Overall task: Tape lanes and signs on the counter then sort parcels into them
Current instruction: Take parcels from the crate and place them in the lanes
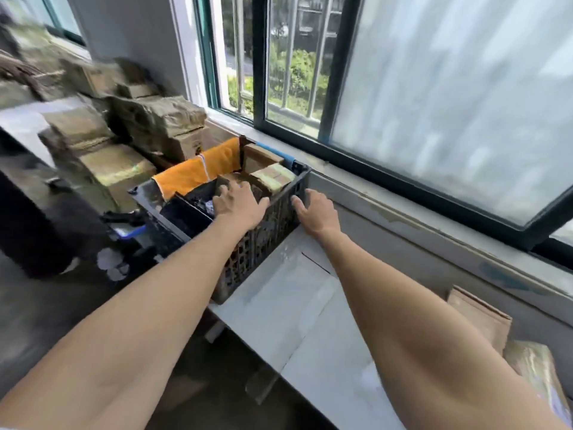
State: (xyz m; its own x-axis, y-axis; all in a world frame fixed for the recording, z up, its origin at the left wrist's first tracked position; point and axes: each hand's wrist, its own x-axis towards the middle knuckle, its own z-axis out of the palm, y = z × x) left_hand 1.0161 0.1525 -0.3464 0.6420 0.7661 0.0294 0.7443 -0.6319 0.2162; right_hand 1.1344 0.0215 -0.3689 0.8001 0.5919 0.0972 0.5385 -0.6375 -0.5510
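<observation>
On the white counter a black crate is set. L hand is laid open, fingers spread, on parcels inside the crate. R hand is pressed flat vs. its outer wall. Crate is judged stiff, prob. heavy w/ load: best gripped at opposite rims.

Crate: black; open lattice pattern on the wall.
Cloth: orange, with a white seam.
Parcels: brown cardboard.
Tabletop: plain white.
Window frame: dark green.
Strip: blue.
Pane: frosted, pale grey-white.
</observation>
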